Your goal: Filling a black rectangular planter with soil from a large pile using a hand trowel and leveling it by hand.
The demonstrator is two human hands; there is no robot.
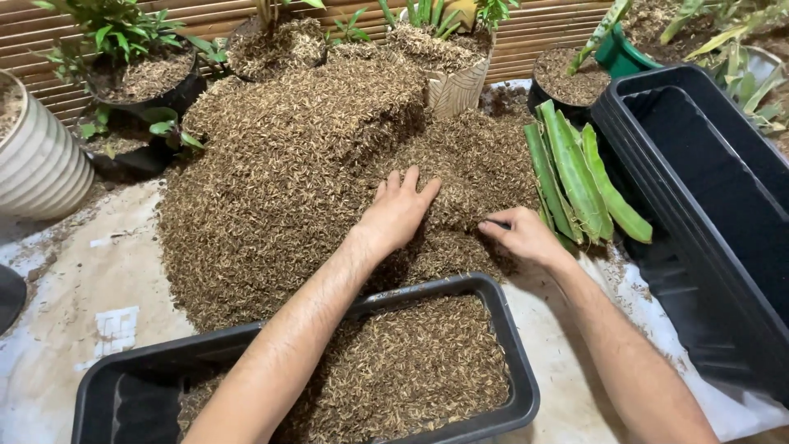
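Fingers of your left hand (400,210) lie spread flat on the husk pile (304,164), right hand (522,234) half-curled at its edge (gripping nothing), so you seem mid-scoop: next, drag husk toward the part-filled trough (514,362).

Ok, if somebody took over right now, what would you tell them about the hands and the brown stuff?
Left hand: open, palm flat on the husk pile.
Right hand: fingers curled into the pile's near edge, next to the green cuttings.
Near planter: partly filled with husk, its left end bare.
Big planter on the right: nothing inside.
Done: some husk is in the near planter.
Left: most husk sits on the ground sheet.
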